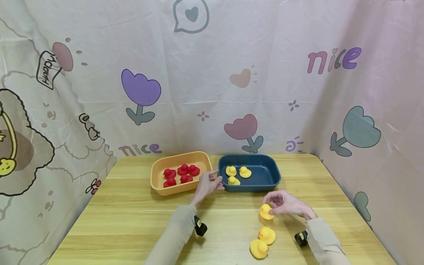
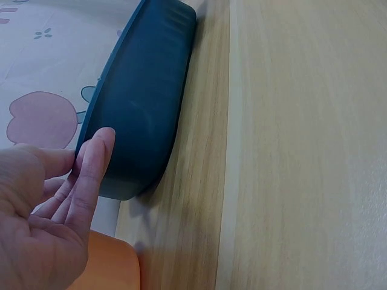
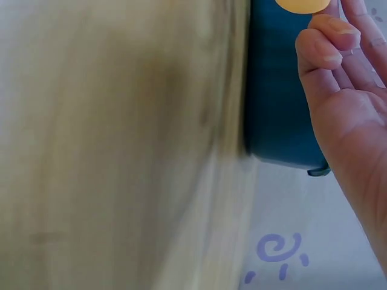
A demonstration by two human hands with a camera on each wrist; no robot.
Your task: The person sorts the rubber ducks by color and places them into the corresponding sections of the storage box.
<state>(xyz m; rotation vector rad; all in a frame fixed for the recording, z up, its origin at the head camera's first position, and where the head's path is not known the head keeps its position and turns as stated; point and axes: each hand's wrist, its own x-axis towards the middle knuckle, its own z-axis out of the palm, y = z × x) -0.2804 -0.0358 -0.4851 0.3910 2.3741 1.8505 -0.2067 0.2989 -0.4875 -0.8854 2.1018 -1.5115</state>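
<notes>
My left hand (image 1: 206, 185) pinches the left rim of a dark blue plastic bin (image 1: 263, 176), thumb on one side of the wall and fingers on the other in the left wrist view. Three yellow rubber ducks (image 1: 245, 172) sit in the left part of this bin. In front of the bin, my right hand (image 1: 287, 203) holds another yellow rubber duck (image 1: 266, 212) by thumb and fingertips. Only the rounded end of that duck (image 3: 303, 5) shows at the top of the right wrist view. Nearer on the table, two more yellow ducks (image 1: 267, 235) lie touching each other.
An orange bin (image 1: 160, 191) with several red rubber ducks (image 1: 183, 169) stands left of the blue bin, close by the left hand. Both bins are at the back of the wooden table (image 1: 132, 221). A printed curtain (image 1: 205, 73) hangs behind and at both sides.
</notes>
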